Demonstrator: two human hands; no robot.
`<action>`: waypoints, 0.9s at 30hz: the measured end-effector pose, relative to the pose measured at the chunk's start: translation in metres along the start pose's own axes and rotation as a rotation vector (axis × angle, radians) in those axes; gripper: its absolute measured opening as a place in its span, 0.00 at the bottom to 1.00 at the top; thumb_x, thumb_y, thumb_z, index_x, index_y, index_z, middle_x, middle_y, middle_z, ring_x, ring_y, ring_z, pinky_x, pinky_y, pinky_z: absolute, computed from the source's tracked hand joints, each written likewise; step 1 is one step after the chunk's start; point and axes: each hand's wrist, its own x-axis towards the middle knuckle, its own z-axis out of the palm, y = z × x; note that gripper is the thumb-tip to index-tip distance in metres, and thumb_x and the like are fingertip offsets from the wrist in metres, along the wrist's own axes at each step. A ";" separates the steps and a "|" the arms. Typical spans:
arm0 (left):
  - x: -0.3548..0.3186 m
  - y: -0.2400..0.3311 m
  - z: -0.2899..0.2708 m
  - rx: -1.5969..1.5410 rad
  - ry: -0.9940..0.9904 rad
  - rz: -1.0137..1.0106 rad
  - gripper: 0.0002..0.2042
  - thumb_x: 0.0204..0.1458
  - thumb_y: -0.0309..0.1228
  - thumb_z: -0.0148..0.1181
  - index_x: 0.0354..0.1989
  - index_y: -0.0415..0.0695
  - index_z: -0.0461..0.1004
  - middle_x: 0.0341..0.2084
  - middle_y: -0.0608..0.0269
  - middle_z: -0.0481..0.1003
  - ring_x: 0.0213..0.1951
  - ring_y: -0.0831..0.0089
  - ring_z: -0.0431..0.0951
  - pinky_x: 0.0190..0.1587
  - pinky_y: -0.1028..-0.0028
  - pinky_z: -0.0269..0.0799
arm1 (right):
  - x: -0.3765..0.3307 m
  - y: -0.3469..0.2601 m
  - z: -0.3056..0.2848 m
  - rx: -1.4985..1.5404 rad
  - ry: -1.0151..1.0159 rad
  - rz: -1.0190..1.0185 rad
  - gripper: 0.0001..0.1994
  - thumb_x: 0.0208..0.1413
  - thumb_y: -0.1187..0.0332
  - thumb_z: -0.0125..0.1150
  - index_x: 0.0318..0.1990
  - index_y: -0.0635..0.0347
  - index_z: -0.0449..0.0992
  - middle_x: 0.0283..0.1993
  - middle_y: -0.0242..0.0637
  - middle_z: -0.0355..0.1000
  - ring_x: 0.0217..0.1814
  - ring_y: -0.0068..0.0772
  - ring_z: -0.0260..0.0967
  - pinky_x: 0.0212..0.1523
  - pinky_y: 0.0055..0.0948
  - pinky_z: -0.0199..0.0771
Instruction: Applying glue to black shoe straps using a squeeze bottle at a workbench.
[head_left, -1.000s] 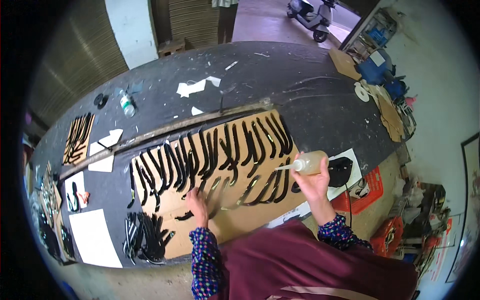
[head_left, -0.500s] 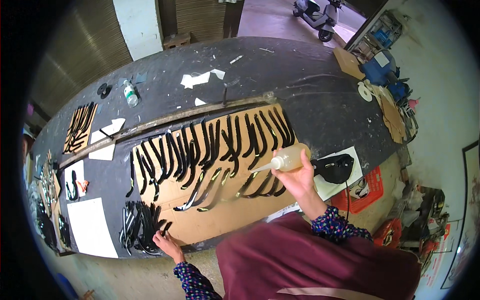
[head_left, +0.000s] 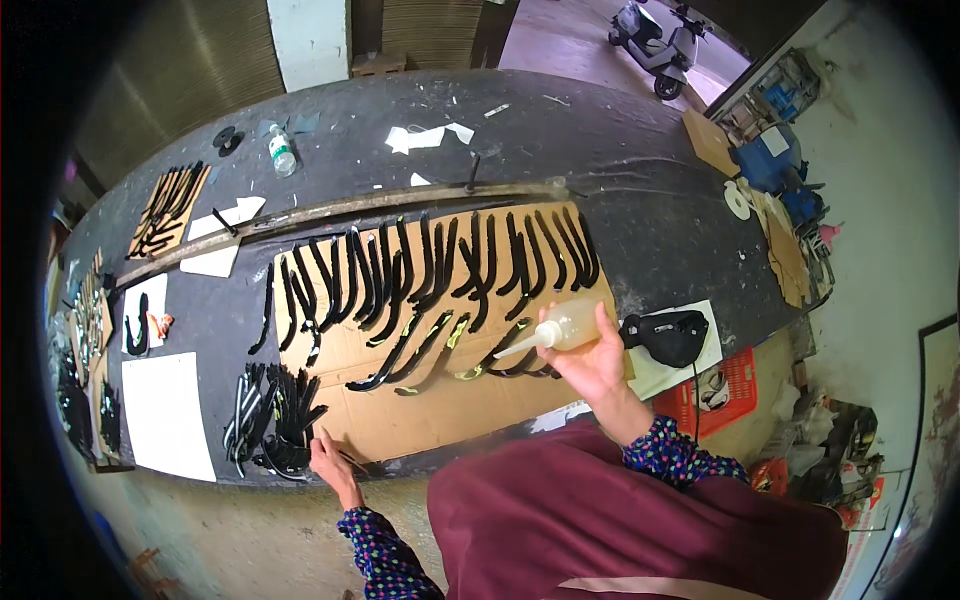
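My right hand (head_left: 597, 372) is closed round a translucent squeeze bottle (head_left: 572, 325) with pale yellowish liquid inside. Its long pointed nozzle tilts down to the left, above curved black strips (head_left: 415, 350) laid out on a brown cardboard sheet (head_left: 420, 425). Some lower strips carry shiny, yellow-green patches. At the table's near edge, my left hand (head_left: 333, 467) is beside a pile of loose black strips (head_left: 275, 415), by the cardboard's near left corner. Its fingers are drawn together; whether a strip is between them is hidden.
A long bar (head_left: 350, 212) crosses the table behind the cardboard. A black device with a cord (head_left: 675, 338) rests at the right, above a red basket (head_left: 735, 392). White paper (head_left: 168, 415) lies left of the pile; a plastic bottle (head_left: 281, 155) stands farther back.
The head view has shifted, so the table sits a little differently. My left hand has drawn slightly away from the strip pile's right end. My right hand still holds the squeeze bottle.
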 end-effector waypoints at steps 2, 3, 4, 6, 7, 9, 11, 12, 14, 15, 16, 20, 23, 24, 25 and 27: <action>-0.007 0.000 0.001 -0.025 0.107 0.105 0.09 0.45 0.28 0.54 0.32 0.36 0.66 0.23 0.57 0.64 0.31 0.69 0.64 0.34 0.70 0.60 | -0.001 0.006 -0.003 -0.003 0.038 0.018 0.23 0.46 0.56 0.57 0.46 0.61 0.63 0.47 0.41 0.62 0.56 0.41 0.53 0.47 0.47 0.59; -0.010 -0.001 0.002 -0.048 0.220 0.221 0.11 0.44 0.24 0.54 0.36 0.36 0.65 0.26 0.57 0.64 0.33 0.68 0.64 0.35 0.70 0.59 | -0.001 0.009 -0.004 -0.027 0.044 0.030 0.23 0.46 0.56 0.57 0.46 0.61 0.63 0.47 0.41 0.62 0.56 0.42 0.53 0.48 0.47 0.59; -0.010 -0.004 0.002 0.107 0.273 0.260 0.21 0.40 0.18 0.54 0.46 0.37 0.60 0.36 0.53 0.62 0.40 0.65 0.63 0.40 0.68 0.58 | -0.001 0.012 -0.004 -0.051 0.050 0.043 0.23 0.46 0.56 0.57 0.46 0.61 0.63 0.48 0.41 0.62 0.56 0.42 0.53 0.48 0.47 0.59; -0.013 0.002 0.004 0.061 0.364 0.243 0.24 0.38 0.17 0.55 0.48 0.37 0.58 0.40 0.52 0.60 0.41 0.63 0.61 0.43 0.67 0.57 | 0.001 0.021 -0.005 -0.048 0.093 0.051 0.23 0.47 0.56 0.57 0.46 0.60 0.63 0.48 0.41 0.62 0.57 0.42 0.53 0.48 0.47 0.58; -0.015 0.005 0.005 0.012 0.456 0.237 0.26 0.37 0.16 0.56 0.50 0.37 0.57 0.43 0.51 0.57 0.43 0.62 0.60 0.45 0.66 0.56 | 0.003 0.026 -0.005 -0.042 0.127 0.050 0.22 0.47 0.56 0.57 0.46 0.60 0.63 0.48 0.41 0.62 0.57 0.42 0.53 0.48 0.47 0.58; -0.014 0.016 0.004 -0.029 0.440 0.114 0.34 0.35 0.13 0.56 0.54 0.41 0.53 0.47 0.50 0.54 0.44 0.61 0.59 0.46 0.67 0.57 | 0.011 0.031 -0.009 -0.073 0.123 0.058 0.23 0.47 0.56 0.57 0.46 0.60 0.63 0.49 0.41 0.61 0.57 0.42 0.52 0.49 0.47 0.58; -0.016 0.029 0.000 -0.190 0.459 0.010 0.37 0.34 0.11 0.56 0.57 0.44 0.51 0.49 0.50 0.53 0.42 0.65 0.62 0.43 0.69 0.61 | 0.018 0.041 -0.012 -0.108 0.121 0.067 0.23 0.47 0.56 0.57 0.46 0.60 0.63 0.49 0.41 0.61 0.57 0.42 0.52 0.49 0.46 0.58; -0.011 0.021 0.000 -0.312 0.412 -0.041 0.40 0.34 0.09 0.54 0.59 0.48 0.49 0.50 0.52 0.52 0.38 0.69 0.64 0.38 0.72 0.64 | 0.020 0.048 -0.011 -0.130 0.125 0.078 0.23 0.47 0.56 0.57 0.47 0.60 0.62 0.50 0.41 0.61 0.58 0.42 0.52 0.49 0.46 0.58; -0.007 0.008 -0.002 -0.452 0.419 -0.046 0.39 0.34 0.08 0.53 0.59 0.48 0.48 0.49 0.54 0.52 0.37 0.70 0.65 0.37 0.72 0.65 | 0.027 0.060 -0.016 -0.147 0.133 0.096 0.25 0.47 0.55 0.56 0.48 0.60 0.61 0.50 0.41 0.61 0.58 0.42 0.52 0.52 0.44 0.57; -0.005 0.005 -0.003 -0.592 0.427 -0.045 0.39 0.35 0.07 0.51 0.59 0.48 0.48 0.49 0.56 0.52 0.36 0.72 0.65 0.35 0.73 0.65 | 0.030 0.067 -0.019 -0.152 0.139 0.095 0.25 0.47 0.55 0.56 0.48 0.60 0.61 0.50 0.41 0.61 0.58 0.42 0.52 0.52 0.44 0.57; -0.003 0.004 -0.004 -0.607 0.422 -0.064 0.37 0.37 0.07 0.49 0.58 0.48 0.49 0.48 0.59 0.53 0.38 0.72 0.65 0.38 0.72 0.64 | 0.033 0.075 -0.021 -0.152 0.153 0.099 0.25 0.47 0.54 0.55 0.48 0.61 0.61 0.51 0.41 0.60 0.58 0.42 0.52 0.53 0.44 0.56; -0.004 0.016 -0.009 -0.790 0.399 -0.136 0.30 0.41 0.13 0.51 0.55 0.47 0.54 0.43 0.62 0.57 0.36 0.73 0.65 0.42 0.74 0.61 | 0.041 0.096 -0.029 -0.160 0.141 0.132 0.23 0.49 0.56 0.54 0.48 0.60 0.61 0.51 0.41 0.59 0.59 0.43 0.51 0.54 0.43 0.54; -0.001 0.011 -0.017 -0.893 0.423 -0.247 0.26 0.42 0.15 0.52 0.52 0.46 0.57 0.41 0.64 0.59 0.35 0.75 0.64 0.41 0.75 0.61 | 0.046 0.109 -0.031 -0.157 0.153 0.147 0.21 0.49 0.57 0.53 0.47 0.58 0.61 0.51 0.42 0.59 0.59 0.44 0.50 0.54 0.43 0.54; 0.003 0.001 -0.017 -0.917 0.417 -0.196 0.23 0.43 0.17 0.54 0.49 0.45 0.58 0.40 0.65 0.59 0.35 0.76 0.63 0.40 0.77 0.60 | 0.047 0.113 -0.032 -0.167 0.145 0.150 0.20 0.49 0.57 0.53 0.47 0.58 0.61 0.51 0.42 0.59 0.59 0.44 0.50 0.55 0.43 0.54; 0.004 -0.004 -0.017 -0.918 0.419 -0.198 0.23 0.43 0.17 0.54 0.49 0.45 0.58 0.40 0.65 0.59 0.35 0.76 0.63 0.40 0.77 0.60 | 0.048 0.116 -0.032 -0.169 0.146 0.152 0.20 0.49 0.57 0.53 0.47 0.58 0.61 0.51 0.42 0.59 0.59 0.44 0.50 0.55 0.43 0.54; 0.002 -0.007 -0.017 -0.831 0.448 -0.164 0.21 0.45 0.18 0.54 0.50 0.41 0.59 0.42 0.63 0.60 0.38 0.76 0.63 0.41 0.78 0.61 | 0.048 0.120 -0.034 -0.155 0.126 0.169 0.20 0.50 0.57 0.52 0.47 0.58 0.61 0.51 0.42 0.59 0.59 0.45 0.50 0.55 0.44 0.52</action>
